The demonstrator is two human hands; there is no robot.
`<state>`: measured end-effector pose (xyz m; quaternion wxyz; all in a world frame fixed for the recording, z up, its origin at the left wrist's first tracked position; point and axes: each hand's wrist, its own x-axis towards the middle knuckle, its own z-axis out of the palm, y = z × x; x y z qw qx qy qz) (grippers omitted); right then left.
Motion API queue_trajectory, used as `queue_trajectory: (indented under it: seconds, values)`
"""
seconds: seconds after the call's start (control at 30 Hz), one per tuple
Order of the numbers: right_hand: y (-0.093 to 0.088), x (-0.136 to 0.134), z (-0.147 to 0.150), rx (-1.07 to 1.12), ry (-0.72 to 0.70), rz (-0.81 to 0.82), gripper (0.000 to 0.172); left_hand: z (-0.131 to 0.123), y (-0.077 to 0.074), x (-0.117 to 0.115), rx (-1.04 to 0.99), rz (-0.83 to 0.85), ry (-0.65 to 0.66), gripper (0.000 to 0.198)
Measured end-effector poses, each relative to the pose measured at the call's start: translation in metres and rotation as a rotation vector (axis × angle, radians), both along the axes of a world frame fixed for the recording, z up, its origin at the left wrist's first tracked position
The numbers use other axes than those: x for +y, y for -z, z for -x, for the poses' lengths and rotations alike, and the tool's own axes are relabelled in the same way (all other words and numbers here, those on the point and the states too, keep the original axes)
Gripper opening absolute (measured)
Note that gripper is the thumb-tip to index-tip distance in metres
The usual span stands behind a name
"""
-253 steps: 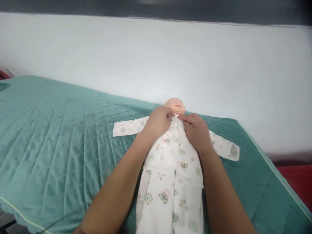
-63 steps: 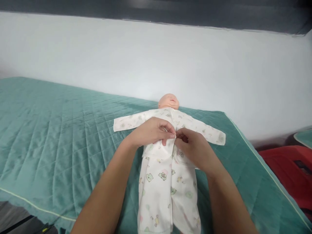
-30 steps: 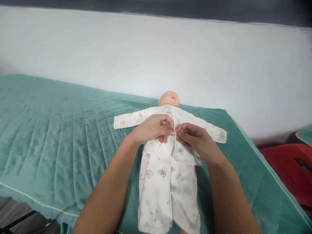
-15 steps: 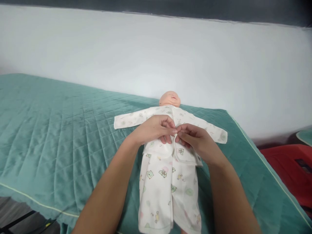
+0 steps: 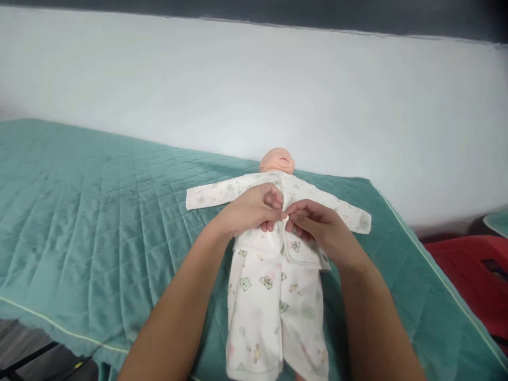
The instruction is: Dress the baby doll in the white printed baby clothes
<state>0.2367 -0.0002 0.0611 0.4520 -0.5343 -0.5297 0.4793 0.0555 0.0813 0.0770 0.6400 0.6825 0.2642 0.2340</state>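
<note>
A baby doll [image 5: 277,160] lies on its back on a teal quilted bed cover [image 5: 99,211], dressed in a white printed shirt [image 5: 222,193] and matching trousers [image 5: 273,312]. Its sleeves are spread out to both sides. My left hand [image 5: 250,209] pinches the left edge of the shirt's front opening at mid chest. My right hand [image 5: 317,227] pinches the right edge against it, fingertips meeting at a small white fastener [image 5: 286,217]. Both hands are closed on the cloth. The lower shirt flaps hang apart below my hands.
A white wall [image 5: 254,95] runs behind the bed. A red object [image 5: 472,275] sits to the right beyond the cover's edge. The cover's front edge with pale piping [image 5: 51,328] drops off at the lower left, with dark floor below.
My hands have moved from the doll's neck down to mid chest along the shirt's front. In the last second they stay pinched together at the same spot with only small finger shifts.
</note>
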Motion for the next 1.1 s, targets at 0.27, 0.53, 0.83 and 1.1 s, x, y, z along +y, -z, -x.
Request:
queue_trajectory:
  seconds: [0.27, 0.53, 0.83, 1.1]
  values:
    - [0.001, 0.001, 0.001, 0.038, 0.026, -0.014, 0.012, 0.005, -0.004, 0.003, 0.04, -0.005, 0.034, 0.022]
    - [0.008, 0.006, 0.004, 0.095, 0.159, -0.08, 0.012, 0.01, -0.009, 0.0, 0.157, -0.096, 0.022, 0.018]
    - [0.024, 0.017, 0.008, 0.05, 0.539, -0.378, 0.01, -0.012, 0.02, 0.013, 0.051, -0.921, -0.532, 0.019]
    - [0.031, 0.02, 0.01, -0.451, 0.365, -0.595, 0.025, -0.017, 0.037, 0.019, 0.089, -1.009, -0.448, 0.032]
